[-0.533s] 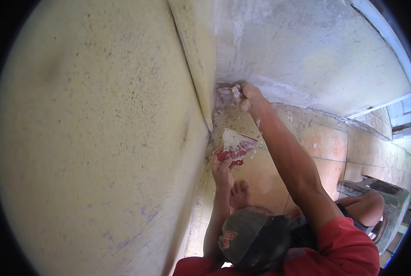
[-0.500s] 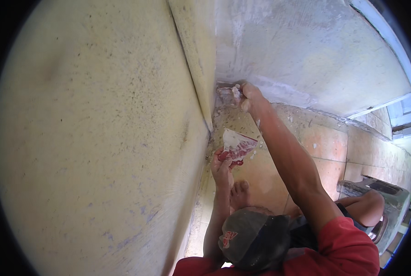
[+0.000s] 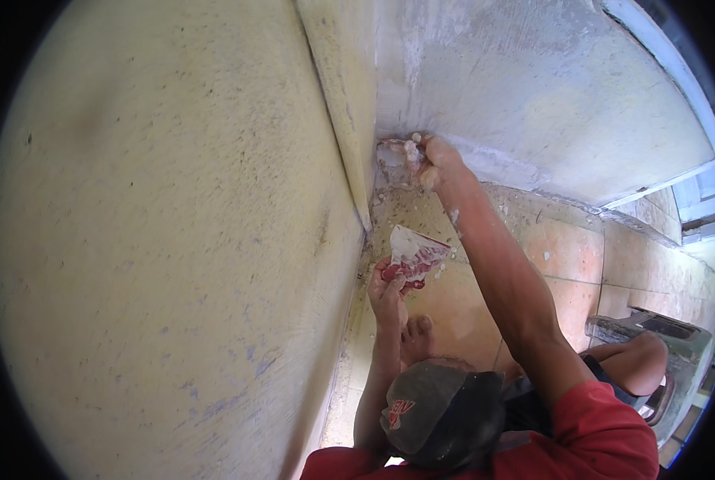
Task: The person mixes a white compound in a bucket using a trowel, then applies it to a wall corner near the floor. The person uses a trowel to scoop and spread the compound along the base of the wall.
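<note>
My left hand (image 3: 386,291) grips a red spreader (image 3: 413,258) by its narrow end. White putty coats much of the spreader's broad face, which is held above the tiled floor. At the foot of the far wall, near the corner, my right hand (image 3: 439,162) is closed round a flat, putty-smeared scraper (image 3: 412,154). Lumps of white putty cling to the scraper and to my fingers. The fingers and putty partly hide it, so its exact shape is hard to make out. White specks mark my right forearm.
A yellowish wall (image 3: 181,240) rises close on the left and meets the patchy grey-white wall (image 3: 533,96) at the corner. Crumbs lie on the orange-tan tiles (image 3: 561,244) along the wall base. A bare foot (image 3: 417,339) stands near my left hand. At right is a worn grey-green stool (image 3: 689,352).
My right hand has shifted slightly and turned with the scraper against the wall base. My left hand and the red spreader stay almost where they were.
</note>
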`<state>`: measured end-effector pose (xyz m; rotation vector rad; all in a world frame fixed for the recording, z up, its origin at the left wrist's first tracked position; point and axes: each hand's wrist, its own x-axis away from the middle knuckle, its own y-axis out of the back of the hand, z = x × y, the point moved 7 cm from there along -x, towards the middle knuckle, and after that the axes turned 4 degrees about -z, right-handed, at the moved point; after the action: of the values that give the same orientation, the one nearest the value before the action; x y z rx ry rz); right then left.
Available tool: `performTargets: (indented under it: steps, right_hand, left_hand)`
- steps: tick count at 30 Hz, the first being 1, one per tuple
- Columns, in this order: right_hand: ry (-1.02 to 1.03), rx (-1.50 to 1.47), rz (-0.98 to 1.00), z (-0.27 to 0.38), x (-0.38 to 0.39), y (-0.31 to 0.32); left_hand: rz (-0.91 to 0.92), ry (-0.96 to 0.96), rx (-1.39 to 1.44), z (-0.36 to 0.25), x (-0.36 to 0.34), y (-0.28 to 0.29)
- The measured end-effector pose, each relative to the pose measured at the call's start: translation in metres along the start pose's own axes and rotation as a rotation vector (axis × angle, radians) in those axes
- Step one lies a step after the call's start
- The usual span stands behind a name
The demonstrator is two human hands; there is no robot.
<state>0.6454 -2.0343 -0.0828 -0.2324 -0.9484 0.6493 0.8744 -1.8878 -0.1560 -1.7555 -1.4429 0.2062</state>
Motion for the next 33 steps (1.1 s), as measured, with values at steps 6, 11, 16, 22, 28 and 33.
performTargets:
  steps: [6,11,16,22,28,33]
  right_hand:
    - [0.034,-0.094,0.006,0.012,0.01,-0.004]
    - [0.022,-0.133,0.02,0.018,0.028,-0.019]
    - [0.051,-0.145,0.037,0.03,0.044,-0.027]
    - [0.071,-0.197,0.049,0.044,0.065,-0.038]
    - [0.098,-0.215,0.077,0.056,0.079,-0.044]
    - [0.128,-0.245,0.091,0.063,0.094,-0.055]
  left_hand:
    - [0.021,0.003,0.013,0.006,-0.001,-0.001]
    - [0.018,0.0,0.01,0.004,-0.002,0.0]
    - [0.023,0.007,0.016,0.004,-0.001,-0.001]
    - [0.009,0.006,0.004,0.001,0.0,-0.005]
    - [0.03,-0.001,-0.001,-0.001,0.002,-0.01]
    - [0.027,-0.001,0.001,-0.004,0.003,-0.009]
